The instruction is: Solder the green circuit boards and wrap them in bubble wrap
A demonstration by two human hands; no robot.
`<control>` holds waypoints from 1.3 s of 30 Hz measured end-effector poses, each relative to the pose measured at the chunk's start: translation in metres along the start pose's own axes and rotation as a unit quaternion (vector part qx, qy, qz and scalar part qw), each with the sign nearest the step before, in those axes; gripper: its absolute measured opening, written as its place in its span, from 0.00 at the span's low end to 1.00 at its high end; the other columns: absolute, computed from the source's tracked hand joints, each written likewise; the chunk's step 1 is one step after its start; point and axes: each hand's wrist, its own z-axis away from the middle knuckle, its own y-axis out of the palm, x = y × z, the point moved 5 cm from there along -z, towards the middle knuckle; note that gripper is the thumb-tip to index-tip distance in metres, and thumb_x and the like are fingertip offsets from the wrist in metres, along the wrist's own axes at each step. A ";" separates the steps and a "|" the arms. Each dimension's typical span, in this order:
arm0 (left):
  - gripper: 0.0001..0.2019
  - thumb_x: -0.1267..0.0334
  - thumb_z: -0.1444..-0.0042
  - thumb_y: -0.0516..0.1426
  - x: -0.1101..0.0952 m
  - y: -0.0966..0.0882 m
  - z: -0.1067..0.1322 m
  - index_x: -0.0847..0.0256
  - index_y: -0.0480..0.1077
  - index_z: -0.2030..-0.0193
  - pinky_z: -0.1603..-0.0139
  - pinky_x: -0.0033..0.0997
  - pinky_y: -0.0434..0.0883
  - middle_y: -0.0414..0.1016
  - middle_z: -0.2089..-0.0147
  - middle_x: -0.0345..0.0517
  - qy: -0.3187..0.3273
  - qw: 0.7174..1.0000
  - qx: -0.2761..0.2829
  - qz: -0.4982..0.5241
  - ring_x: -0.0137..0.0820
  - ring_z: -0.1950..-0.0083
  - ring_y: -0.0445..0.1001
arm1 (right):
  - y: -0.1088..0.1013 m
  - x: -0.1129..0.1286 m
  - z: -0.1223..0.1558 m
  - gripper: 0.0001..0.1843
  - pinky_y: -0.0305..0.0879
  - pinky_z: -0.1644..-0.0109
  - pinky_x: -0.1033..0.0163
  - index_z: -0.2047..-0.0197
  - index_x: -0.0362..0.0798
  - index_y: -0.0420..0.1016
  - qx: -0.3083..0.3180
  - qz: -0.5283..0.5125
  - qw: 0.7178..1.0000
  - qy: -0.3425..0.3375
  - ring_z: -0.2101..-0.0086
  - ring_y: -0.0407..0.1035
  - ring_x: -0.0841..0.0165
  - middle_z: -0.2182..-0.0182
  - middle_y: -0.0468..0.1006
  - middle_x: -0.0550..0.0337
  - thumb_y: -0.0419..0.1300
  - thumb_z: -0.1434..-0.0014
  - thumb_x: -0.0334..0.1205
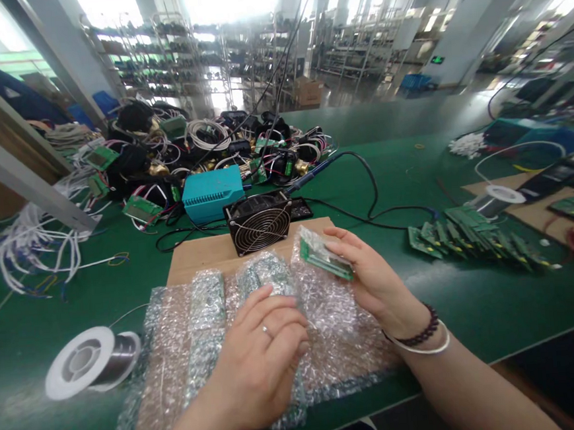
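A sheet of bubble wrap (173, 356) with pockets lies on the green table in front of me, with circuit boards (207, 301) inside some pockets. My left hand (261, 356) rests on the wrap, its fingers curled down over a pocket. My right hand (371, 274) grips a small green circuit board (322, 255) at the top right pocket of the wrap; the board is partly inside the plastic. Beads and a white band circle my right wrist.
A small black fan (260, 220) stands on a brown board behind the wrap, beside a teal box (213, 193). A solder spool (87, 360) lies at the left. A row of green boards (472, 237) sits at the right. Tangled cables and parts (202, 142) fill the back.
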 end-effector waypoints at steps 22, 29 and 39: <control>0.27 0.69 0.41 0.54 0.014 -0.003 0.005 0.66 0.55 0.35 0.52 0.36 0.75 0.77 0.55 0.52 -0.072 0.981 -0.107 -0.146 0.34 0.54 0.75 | -0.041 0.017 -0.048 0.09 0.60 0.71 0.63 0.75 0.46 0.74 -0.021 0.437 0.894 -0.101 0.78 0.65 0.69 0.80 0.73 0.60 0.65 0.55 0.43; 0.11 0.65 0.44 0.57 0.027 0.020 0.009 0.60 0.69 0.54 0.51 0.50 0.75 0.76 0.54 0.50 -0.096 0.986 0.035 -0.131 0.43 0.50 0.73 | -0.040 0.041 -0.030 0.16 0.65 0.55 0.54 0.60 0.47 0.76 -0.127 0.435 0.861 -0.232 0.63 0.69 0.62 0.63 0.78 0.52 0.63 0.52 0.46; 0.08 0.58 0.40 0.54 0.048 -0.005 0.018 0.60 0.68 0.59 0.67 0.28 0.73 0.77 0.66 0.42 -0.414 0.888 -0.135 0.145 0.29 0.66 0.76 | 0.043 -0.012 0.035 0.20 0.70 0.63 0.63 0.59 0.48 0.77 0.367 0.173 0.913 -0.036 0.69 0.73 0.72 0.69 0.80 0.60 0.69 0.53 0.50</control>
